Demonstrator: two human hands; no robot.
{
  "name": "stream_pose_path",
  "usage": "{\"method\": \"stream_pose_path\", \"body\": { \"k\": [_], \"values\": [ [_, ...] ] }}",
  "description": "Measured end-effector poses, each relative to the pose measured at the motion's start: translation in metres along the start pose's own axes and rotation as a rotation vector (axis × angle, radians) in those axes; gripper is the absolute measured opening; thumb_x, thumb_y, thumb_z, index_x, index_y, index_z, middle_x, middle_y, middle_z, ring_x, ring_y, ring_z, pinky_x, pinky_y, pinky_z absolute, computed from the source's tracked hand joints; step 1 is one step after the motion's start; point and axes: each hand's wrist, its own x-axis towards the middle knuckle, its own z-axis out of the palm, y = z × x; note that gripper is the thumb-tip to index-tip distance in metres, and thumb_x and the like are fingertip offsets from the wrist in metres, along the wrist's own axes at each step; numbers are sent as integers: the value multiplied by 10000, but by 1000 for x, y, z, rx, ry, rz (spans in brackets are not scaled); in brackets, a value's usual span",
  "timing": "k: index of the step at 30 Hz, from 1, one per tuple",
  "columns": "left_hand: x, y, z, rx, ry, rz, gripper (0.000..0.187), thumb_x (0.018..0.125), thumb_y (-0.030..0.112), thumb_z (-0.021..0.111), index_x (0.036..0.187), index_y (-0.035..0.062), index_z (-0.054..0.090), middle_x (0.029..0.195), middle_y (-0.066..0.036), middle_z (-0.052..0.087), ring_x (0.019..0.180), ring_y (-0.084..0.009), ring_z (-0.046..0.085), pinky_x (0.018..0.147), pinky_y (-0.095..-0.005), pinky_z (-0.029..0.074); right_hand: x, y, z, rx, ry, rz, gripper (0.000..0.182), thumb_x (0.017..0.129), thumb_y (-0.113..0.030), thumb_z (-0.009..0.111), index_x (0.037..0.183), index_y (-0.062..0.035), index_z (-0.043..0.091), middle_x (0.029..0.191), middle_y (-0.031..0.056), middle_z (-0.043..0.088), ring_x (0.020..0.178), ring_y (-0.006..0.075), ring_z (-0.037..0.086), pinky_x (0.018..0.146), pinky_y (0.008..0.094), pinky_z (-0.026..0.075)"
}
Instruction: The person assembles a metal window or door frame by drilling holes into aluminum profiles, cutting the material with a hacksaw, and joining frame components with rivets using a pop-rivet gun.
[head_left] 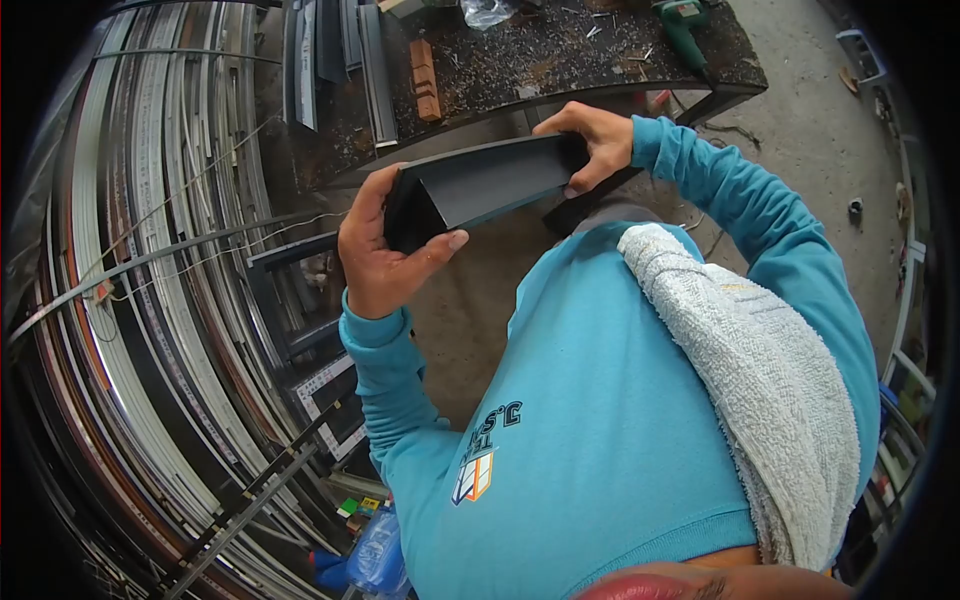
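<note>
Black metal profile [480, 190] (open end nearest), held lengthwise between left hand [385, 250], right hand [595, 145]

1. A bare concrete floor [800, 130] runs under daylight.
2. A dark desk [560, 70], strewn with metal shavings, carries wooden blocks [425, 80] and a green power drill [685, 30].
3. Long metal profiles [150, 260], pale and dark, are stacked along one side.
4. Blue plastic bag [378, 555] lies low.

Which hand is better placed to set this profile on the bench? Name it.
Right, probably: the right hand grips the black profile nearest the bench; the left hand holds its near end.
</note>
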Motion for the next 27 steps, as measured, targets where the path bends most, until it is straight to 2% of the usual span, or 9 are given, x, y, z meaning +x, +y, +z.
{"method": "stream_pose_path", "body": {
  "k": [1, 2, 4, 8, 21, 27],
  "values": [
    [2, 2, -1, 5, -3, -1, 614, 650, 23, 846, 1179, -45, 543, 1028, -98, 658, 944, -141, 640, 842, -276, 535, -1, -3, 1, 18, 9, 15, 731, 582, -232, 892, 1192, 41, 599, 1105, 136, 608, 1048, 222, 582, 952, 328, 454],
    [4, 3, -1, 9, -9, -5, 613, 650, 27, 848, 1177, -43, 543, 1024, -96, 658, 941, -138, 640, 838, -275, 536, -1, -1, 5, 51, 51, -47, 656, 589, -232, 871, 1132, 48, 632, 1022, 129, 656, 959, 202, 618, 896, 315, 483],
    [8, 2, -3, 38, -18, 14, 613, 651, 37, 853, 1172, -38, 540, 1015, -92, 656, 933, -134, 638, 830, -274, 536, -1, 5, 12, 108, 130, -112, 585, 600, -225, 852, 1078, 54, 663, 947, 111, 703, 878, 178, 648, 843, 301, 506],
    [12, -2, -5, 85, -22, 53, 619, 649, 57, 863, 1166, -26, 533, 997, -90, 651, 914, -130, 636, 812, -270, 537, 7, 9, 7, 112, -13, -101, 603, 596, -232, 854, 1092, 51, 660, 949, 106, 697, 885, 173, 640, 842, 295, 496],
    [32, 22, -8, 131, -73, 85, 581, 661, 57, 864, 1152, -49, 573, 989, -124, 693, 883, -157, 684, 768, -280, 572, 11, 7, 3, 164, 16, -101, 636, 588, -236, 851, 1127, 44, 662, 976, 100, 701, 906, 165, 641, 870, 288, 490],
    [36, 24, -10, 113, -87, 96, 586, 680, 68, 856, 1174, -57, 566, 1012, -128, 689, 912, -162, 681, 794, -284, 568, 12, 3, 8, 242, 58, -128, 638, 596, -228, 845, 1140, 46, 657, 975, 77, 699, 895, 139, 631, 842, 268, 493]
  ]
}}
